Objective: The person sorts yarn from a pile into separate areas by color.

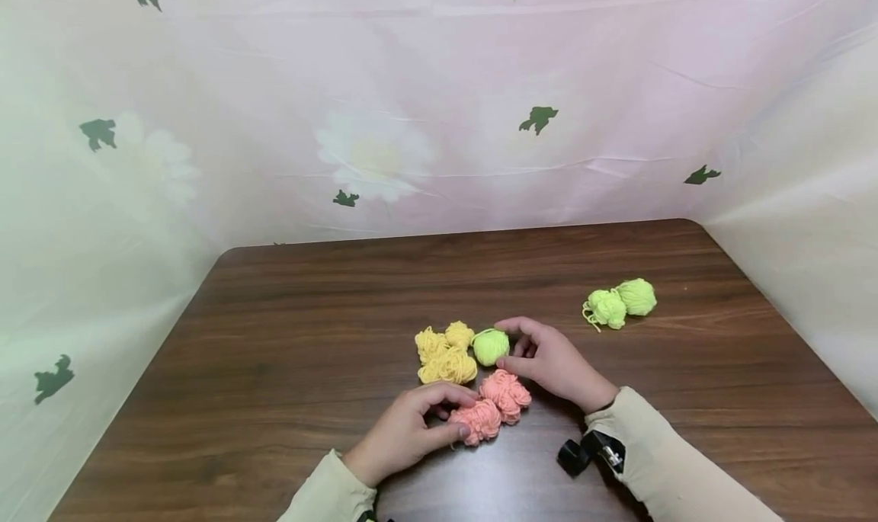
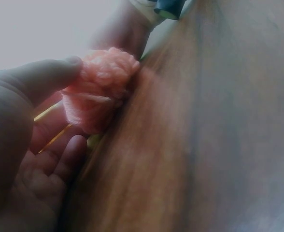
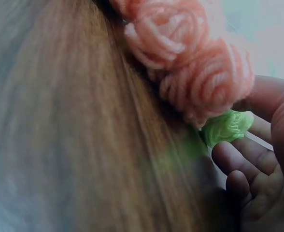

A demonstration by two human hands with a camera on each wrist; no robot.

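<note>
My left hand [image 1: 410,433] holds a pink yarn ball [image 1: 478,421] between thumb and fingers at the front of the cluster. The same pink yarn [image 2: 101,87] shows by the thumb in the left wrist view. Right behind it lies a second pink yarn ball [image 1: 505,395]. With thumb and forefinger, my right hand [image 1: 557,363] grips a light green yarn ball [image 1: 491,347] from its right side. In the right wrist view, pink yarn [image 3: 205,82] partly hides that green ball [image 3: 227,127]. Several yellow yarn balls [image 1: 449,365] sit together left of the green one.
Two more green yarn balls, a loose-stranded one [image 1: 607,309] and a rounder one [image 1: 636,297], lie touching at the back right of the brown wooden table [image 1: 288,339]. A patterned cloth [image 1: 439,88] hangs behind and along both sides. A black device [image 1: 590,452] is strapped to the right wrist.
</note>
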